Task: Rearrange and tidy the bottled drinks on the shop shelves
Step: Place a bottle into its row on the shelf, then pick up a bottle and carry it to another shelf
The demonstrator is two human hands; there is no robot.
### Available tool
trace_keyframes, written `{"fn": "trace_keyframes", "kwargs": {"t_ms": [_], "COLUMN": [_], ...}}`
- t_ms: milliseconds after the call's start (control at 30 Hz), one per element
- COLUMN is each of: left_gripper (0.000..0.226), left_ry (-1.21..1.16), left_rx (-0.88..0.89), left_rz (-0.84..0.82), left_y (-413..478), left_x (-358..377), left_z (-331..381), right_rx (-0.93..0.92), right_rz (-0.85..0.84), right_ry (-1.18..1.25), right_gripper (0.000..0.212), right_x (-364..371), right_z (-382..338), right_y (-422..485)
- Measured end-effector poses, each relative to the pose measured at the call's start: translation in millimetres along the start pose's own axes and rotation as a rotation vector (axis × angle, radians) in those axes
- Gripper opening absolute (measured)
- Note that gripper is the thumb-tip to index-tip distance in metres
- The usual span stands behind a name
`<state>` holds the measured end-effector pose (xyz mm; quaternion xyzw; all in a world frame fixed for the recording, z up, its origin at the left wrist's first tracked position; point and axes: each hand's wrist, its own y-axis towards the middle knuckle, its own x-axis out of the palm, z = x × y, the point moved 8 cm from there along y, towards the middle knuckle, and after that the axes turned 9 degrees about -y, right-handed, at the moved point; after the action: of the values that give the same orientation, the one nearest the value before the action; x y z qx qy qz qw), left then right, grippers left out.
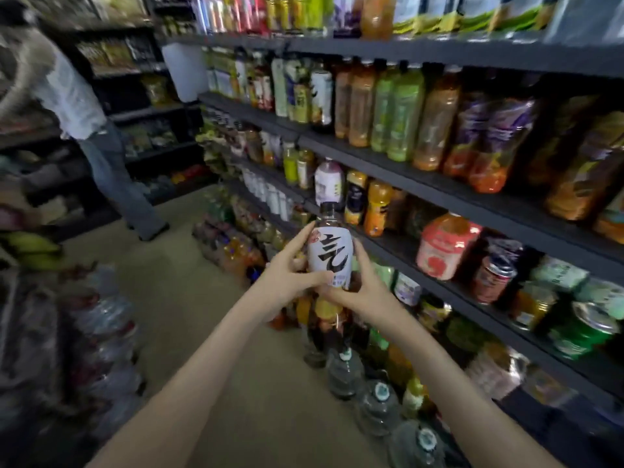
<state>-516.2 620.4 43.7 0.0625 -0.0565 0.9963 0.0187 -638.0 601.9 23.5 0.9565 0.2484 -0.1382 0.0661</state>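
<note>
A head-worn camera looks down a shop aisle. In the centre of the view, the person holds one small bottle (329, 256) upright in front of their chest, in the air and clear of the shelving (439, 192) that runs along the right side. The bottle has a dark cap, a dark neck and a white wrap label with bold black brush lettering.

Both hands are clamped on it. The left hand (287, 275) cups the left side, thumb laid across the lower label and forefinger reaching up towards the shoulder. The right hand (363, 288) wraps the lower right side from behind. Both forearms reach forward from the bottom of the view, wrists close together.

It looks like a thin plastic drinks bottle: light enough for one hand, slightly squashy under pressure, with a glossy sleeve that may slip. The label hides the body, so how full it is cannot be told. The safest hold is probably round the middle of the label, not the cap.

The shelves are packed with orange, green and purple drinks. Large water jugs (346, 373) stand on the floor below. Another person (67, 96) stands far left, blurred.
</note>
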Motion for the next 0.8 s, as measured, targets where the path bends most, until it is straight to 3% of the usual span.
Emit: {"fn": "trace_keyframes", "kwargs": {"t_ms": [133,267,433,533,633,800], "left_gripper": [0.088,0.083,0.069,0.067,0.069,0.068], "left_ry": [0.019,0.02,-0.07,-0.02,0.09,0.122], "left_rx": [-0.024,-0.015,-0.07,-0.12,-0.127,-0.104], "left_rz": [0.041,0.031,0.099,0.097,0.033,-0.072], "left_y": [32,80,156,216,277,365], "left_x": [-72,-122,-197,-240,-269,-308], "left_z": [2,7,-16,-25,-20,-11], "right_rx": [0.028,0.007,0.11,0.162,0.218,0.26], "right_rz": [-0.02,0.009,0.062,0.085,0.147,0.227], "right_ry": [-0.007,0.002,0.022,0.017,0.039,0.05], "right_gripper": [0.095,0.082,0.078,0.062,0.079,0.072], "right_x": [43,61,75,81,82,79], "right_z": [-2,0,39,65,85,101], "right_y": [66,133,234,306,374,460]}}
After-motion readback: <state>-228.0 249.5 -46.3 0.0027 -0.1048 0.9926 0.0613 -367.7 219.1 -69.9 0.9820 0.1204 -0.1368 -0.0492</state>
